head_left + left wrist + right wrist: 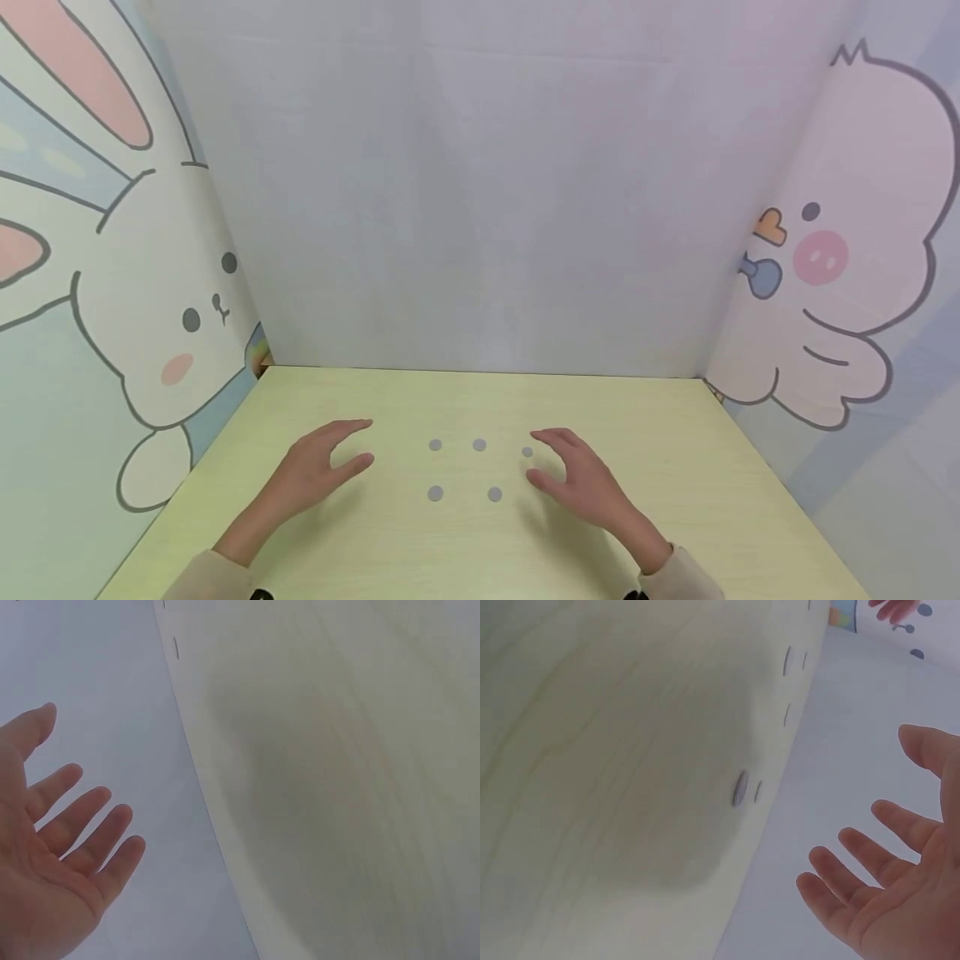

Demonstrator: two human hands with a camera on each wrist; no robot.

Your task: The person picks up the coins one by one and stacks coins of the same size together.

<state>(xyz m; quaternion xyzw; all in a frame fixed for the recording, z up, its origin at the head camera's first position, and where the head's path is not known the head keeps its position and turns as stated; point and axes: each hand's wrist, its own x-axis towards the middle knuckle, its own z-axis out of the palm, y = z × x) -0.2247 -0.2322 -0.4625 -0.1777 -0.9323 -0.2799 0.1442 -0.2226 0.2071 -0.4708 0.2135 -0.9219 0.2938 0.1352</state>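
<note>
Several small flat grey discs lie on the pale wooden table [360, 550] between the two hands. The back row has a left disc [435, 445], a middle disc [479, 445] and a right disc [527, 452]. Nearer to me are another disc [435, 493] and one to its right [495, 494]. My left hand [318, 467] hovers left of the discs, holding nothing, fingers spread in the left wrist view. On the other side my right hand [577, 479] is held above the table, nearest the right disc, also holding nothing. Its fingers are apart in the right wrist view.
A plain whitish cloth backdrop [480, 208] rises behind the table's back edge. Side panels carry a cartoon rabbit [161, 333] on the left and a cartoon chick [862, 167] on the right. Both hands cast soft shadows on the tabletop.
</note>
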